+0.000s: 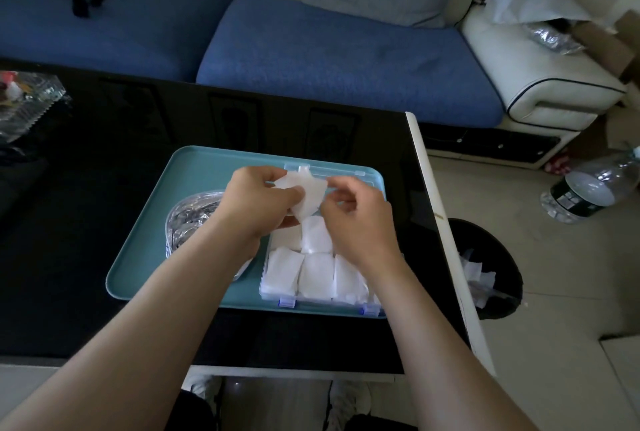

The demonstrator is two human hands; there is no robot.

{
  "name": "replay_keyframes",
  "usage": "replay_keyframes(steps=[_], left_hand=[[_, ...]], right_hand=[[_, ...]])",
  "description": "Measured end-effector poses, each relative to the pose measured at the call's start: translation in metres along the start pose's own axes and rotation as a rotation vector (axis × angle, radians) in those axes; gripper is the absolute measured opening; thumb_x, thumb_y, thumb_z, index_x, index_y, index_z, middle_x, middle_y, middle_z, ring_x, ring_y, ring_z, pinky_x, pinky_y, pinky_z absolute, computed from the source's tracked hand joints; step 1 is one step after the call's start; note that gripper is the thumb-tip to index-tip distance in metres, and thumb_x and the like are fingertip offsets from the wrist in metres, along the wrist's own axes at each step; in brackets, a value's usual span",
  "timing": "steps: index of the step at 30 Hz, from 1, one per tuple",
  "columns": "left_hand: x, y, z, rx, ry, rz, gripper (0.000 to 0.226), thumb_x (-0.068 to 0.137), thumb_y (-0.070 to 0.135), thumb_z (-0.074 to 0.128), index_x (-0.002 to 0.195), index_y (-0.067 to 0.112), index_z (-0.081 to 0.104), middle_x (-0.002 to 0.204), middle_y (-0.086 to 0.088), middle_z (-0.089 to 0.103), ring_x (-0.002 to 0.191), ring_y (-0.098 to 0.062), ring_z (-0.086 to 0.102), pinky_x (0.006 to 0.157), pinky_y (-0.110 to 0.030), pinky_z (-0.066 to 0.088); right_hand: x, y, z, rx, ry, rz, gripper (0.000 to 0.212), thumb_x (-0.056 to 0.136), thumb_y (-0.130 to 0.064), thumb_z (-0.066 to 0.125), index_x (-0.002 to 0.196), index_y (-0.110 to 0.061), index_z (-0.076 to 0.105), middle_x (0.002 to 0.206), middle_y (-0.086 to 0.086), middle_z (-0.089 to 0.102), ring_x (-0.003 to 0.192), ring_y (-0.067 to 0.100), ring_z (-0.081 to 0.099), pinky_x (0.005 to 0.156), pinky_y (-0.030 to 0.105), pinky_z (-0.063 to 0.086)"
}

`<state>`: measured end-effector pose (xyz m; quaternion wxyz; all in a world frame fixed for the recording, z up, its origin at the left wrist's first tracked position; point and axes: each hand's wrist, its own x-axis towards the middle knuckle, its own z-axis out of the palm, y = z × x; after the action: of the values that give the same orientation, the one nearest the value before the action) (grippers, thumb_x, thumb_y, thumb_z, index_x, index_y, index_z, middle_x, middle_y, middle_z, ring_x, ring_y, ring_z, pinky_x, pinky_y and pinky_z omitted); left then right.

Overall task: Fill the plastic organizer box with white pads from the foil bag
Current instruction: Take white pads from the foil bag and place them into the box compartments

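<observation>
- White square pad (306,193), crumpled, hangs above the far half of the clear plastic organizer box (265,278), pinched at 9 o'clock by the left hand (258,200) and at 3 o'clock by the right hand (356,219).
- More white pads (315,275) lie in rows in the box's near half.
- Silver foil bag (188,219) lies at 9 o'clock of the box, both on a teal rectangular tray (145,257).
- Black round bin (485,257) stands at 3 o'clock, beside the glossy black table (86,205).
</observation>
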<state>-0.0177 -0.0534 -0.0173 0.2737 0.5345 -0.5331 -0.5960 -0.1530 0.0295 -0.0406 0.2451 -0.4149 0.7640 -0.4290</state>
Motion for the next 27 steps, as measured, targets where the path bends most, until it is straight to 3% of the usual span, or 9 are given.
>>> replay_keyframes(steps=[4,8,12,15,21,27], left_hand=[[-0.004,0.003,0.000,-0.090,-0.135,-0.011,0.033,0.090,0.009,0.082,0.121,0.006,0.072,0.107,-0.014,0.077,0.088,-0.024,0.080,0.080,-0.037,0.066],[-0.005,0.003,-0.001,-0.115,-0.187,0.000,0.044,0.086,0.003,0.084,0.127,0.007,0.070,0.119,-0.014,0.072,0.099,-0.030,0.078,0.087,-0.041,0.065],[-0.002,0.002,0.000,-0.075,-0.205,0.006,0.049,0.086,0.004,0.083,0.132,0.010,0.068,0.124,-0.011,0.069,0.104,-0.031,0.076,0.086,-0.041,0.065],[-0.001,0.003,0.001,-0.116,-0.201,-0.011,0.037,0.094,0.005,0.076,0.130,0.005,0.068,0.119,-0.015,0.073,0.098,-0.028,0.079,0.085,-0.039,0.065],[-0.001,0.003,0.003,-0.157,-0.139,-0.077,0.034,0.095,0.006,0.074,0.128,0.004,0.067,0.118,-0.016,0.073,0.094,-0.028,0.079,0.082,-0.039,0.066],[-0.003,0.004,0.003,-0.175,-0.119,-0.081,0.033,0.090,-0.007,0.071,0.122,-0.001,0.068,0.115,-0.017,0.073,0.092,-0.028,0.080,0.078,-0.035,0.066]], right_hand=[[0.000,-0.011,-0.004,0.259,0.033,0.004,0.017,0.095,-0.022,0.075,0.112,-0.025,0.079,0.094,-0.008,0.080,0.090,0.007,0.076,0.079,0.029,0.065],[-0.003,-0.014,-0.007,0.368,0.076,0.039,0.015,0.099,-0.020,0.073,0.113,-0.015,0.077,0.091,-0.003,0.081,0.083,0.010,0.079,0.068,0.023,0.063],[-0.003,-0.018,-0.008,0.406,0.069,0.117,0.013,0.103,-0.023,0.069,0.114,-0.016,0.072,0.092,-0.001,0.080,0.079,0.012,0.079,0.066,0.025,0.064],[-0.002,-0.019,-0.009,0.459,0.057,0.154,0.009,0.104,-0.024,0.065,0.110,-0.017,0.068,0.094,0.001,0.080,0.077,0.017,0.080,0.067,0.030,0.065],[-0.001,-0.014,-0.012,0.370,0.152,0.142,0.003,0.092,-0.025,0.078,0.095,-0.027,0.078,0.085,-0.012,0.076,0.085,0.004,0.073,0.070,0.020,0.060],[-0.003,-0.025,-0.020,0.609,0.178,0.191,0.013,0.095,-0.010,0.074,0.105,-0.017,0.077,0.083,0.003,0.080,0.074,0.015,0.078,0.066,0.024,0.062]])
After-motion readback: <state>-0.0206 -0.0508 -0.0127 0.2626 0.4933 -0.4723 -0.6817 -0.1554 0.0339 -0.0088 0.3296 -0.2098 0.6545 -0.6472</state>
